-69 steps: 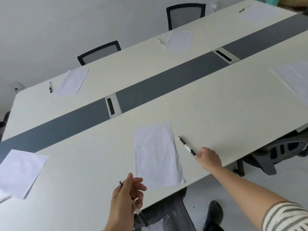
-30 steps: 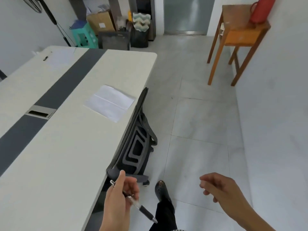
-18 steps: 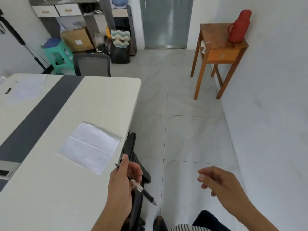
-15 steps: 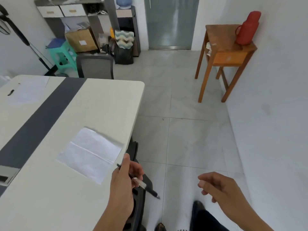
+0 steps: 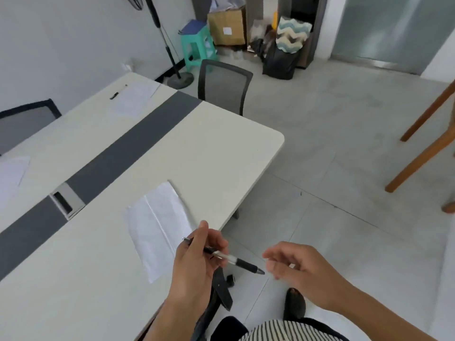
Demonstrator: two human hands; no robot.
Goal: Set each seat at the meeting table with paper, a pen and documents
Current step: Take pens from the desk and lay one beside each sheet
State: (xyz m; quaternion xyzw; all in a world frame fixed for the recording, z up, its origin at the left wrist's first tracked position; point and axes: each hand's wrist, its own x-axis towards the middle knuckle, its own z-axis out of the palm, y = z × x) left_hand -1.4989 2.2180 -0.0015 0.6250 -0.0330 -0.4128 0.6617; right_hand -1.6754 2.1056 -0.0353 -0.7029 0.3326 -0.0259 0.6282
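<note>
Your left hand [image 5: 197, 262] pinches the pen [image 5: 222, 255] over the table's near edge, beside the paper [image 5: 158, 227] it belongs with; your right hand [image 5: 298, 274] waits alongside, fingers loosely curled, empty.

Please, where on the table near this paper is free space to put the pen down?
The left hand holds the pen; the right hand is empty. The widest bare patch lies between the paper, the rounded table corner and the dark centre strip. A narrow bare strip runs between the paper and the near table edge. The cable hatch crowds the paper's left side.
</note>
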